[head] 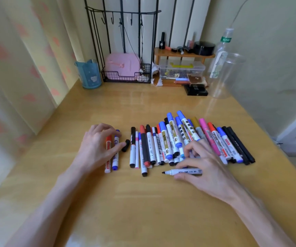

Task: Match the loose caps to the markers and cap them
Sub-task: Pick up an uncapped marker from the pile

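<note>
A row of several markers (172, 139) with blue, red, black, pink and gold caps lies across the middle of the wooden table (143, 202). My right hand (206, 168) pinches an uncapped white marker (188, 171) between thumb and fingers, its black tip pointing left just in front of the row. My left hand (97, 147) hovers with curved fingers over a red-capped marker (108, 154) and a blue-capped marker (115, 157) lying apart at the left. Its thumb tip touches a loose black cap (126, 145) that lies on the table beside them.
At the back stand a blue cup (89, 73), a black wire rack (125, 75) with a pink box, a small wooden shelf (182, 54), a clear storage box (181, 68), a black box (196, 90), a clear plastic cup (227, 75) and a bottle (222, 49). Curtains hang at the left.
</note>
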`<state>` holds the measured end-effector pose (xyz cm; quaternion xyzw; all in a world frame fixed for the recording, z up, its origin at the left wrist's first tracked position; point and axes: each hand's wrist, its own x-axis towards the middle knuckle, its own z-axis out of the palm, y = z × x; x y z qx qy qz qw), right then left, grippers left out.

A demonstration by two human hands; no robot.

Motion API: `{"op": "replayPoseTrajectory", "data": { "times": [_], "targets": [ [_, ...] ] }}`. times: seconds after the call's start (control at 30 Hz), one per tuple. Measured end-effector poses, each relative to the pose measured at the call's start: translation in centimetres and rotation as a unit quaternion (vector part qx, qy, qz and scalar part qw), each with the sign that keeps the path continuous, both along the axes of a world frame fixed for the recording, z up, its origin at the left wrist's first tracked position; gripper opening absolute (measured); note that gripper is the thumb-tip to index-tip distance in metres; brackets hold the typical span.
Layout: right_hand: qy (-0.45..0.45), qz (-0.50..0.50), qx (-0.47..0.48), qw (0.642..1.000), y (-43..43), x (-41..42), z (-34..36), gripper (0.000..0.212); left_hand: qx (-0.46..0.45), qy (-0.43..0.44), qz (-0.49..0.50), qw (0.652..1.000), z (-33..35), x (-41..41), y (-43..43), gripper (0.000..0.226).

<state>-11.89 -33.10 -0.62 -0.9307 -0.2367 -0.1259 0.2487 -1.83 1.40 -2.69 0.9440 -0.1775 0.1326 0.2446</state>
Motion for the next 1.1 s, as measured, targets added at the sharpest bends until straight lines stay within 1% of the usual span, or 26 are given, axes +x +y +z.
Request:
{"op": "replayPoseTrajectory", "data": {
  "times": [0.1,0.2,0.3,0.37,0.43,0.5,0.53,0.63,0.87,0.97,1.1],
  "targets": [
    [0.001,-0.008,0.070,0.998,1.1,0.6,1.0,0.023,-0.004,-0.006,-0.002,1.000,-0.2,0.0,-0.2,0.055],
    [0.037,-0.006,0.147,0.988,2.6,2.0,2.5,0.020,-0.003,-0.003,0.000,1.000,-0.5,-0.1,-0.4,0.058],
    [0.053,-0.017,0.181,0.982,3.5,3.4,4.1,0.020,-0.005,0.007,-0.007,1.000,-0.7,-0.4,-1.0,0.052],
    [0.041,-0.032,0.187,0.981,3.8,4.0,4.4,0.018,-0.009,-0.001,-0.018,1.000,-0.5,-0.6,-1.4,0.045],
    [0.012,-0.061,0.179,0.982,4.2,4.4,4.3,0.015,-0.025,-0.006,-0.035,0.999,-0.1,-0.7,-1.6,0.036],
    [-0.040,-0.076,0.150,0.985,4.3,4.6,3.8,0.018,-0.072,-0.004,-0.052,0.996,0.6,-1.0,-1.7,0.030],
    [-0.052,-0.076,0.140,0.986,4.4,4.7,3.4,0.021,-0.101,0.003,-0.059,0.993,1.0,-1.3,-1.8,0.028],
    [-0.047,-0.058,0.138,0.988,3.9,4.9,2.0,0.026,-0.165,0.032,-0.087,0.982,1.6,-2.1,-2.5,0.022],
    [-0.157,-0.041,0.057,0.985,4.2,4.9,1.0,0.026,-0.192,0.020,-0.101,0.976,1.7,-2.3,-3.2,0.018],
    [-0.179,-0.038,0.050,0.982,4.5,5.0,0.9,0.025,-0.204,0.013,-0.098,0.974,1.8,-2.4,-3.5,0.016],
    [-0.190,-0.044,0.046,0.980,4.6,5.0,0.9,0.025,-0.204,0.008,-0.104,0.973,1.8,-2.5,-3.6,0.022]
  ]
}}
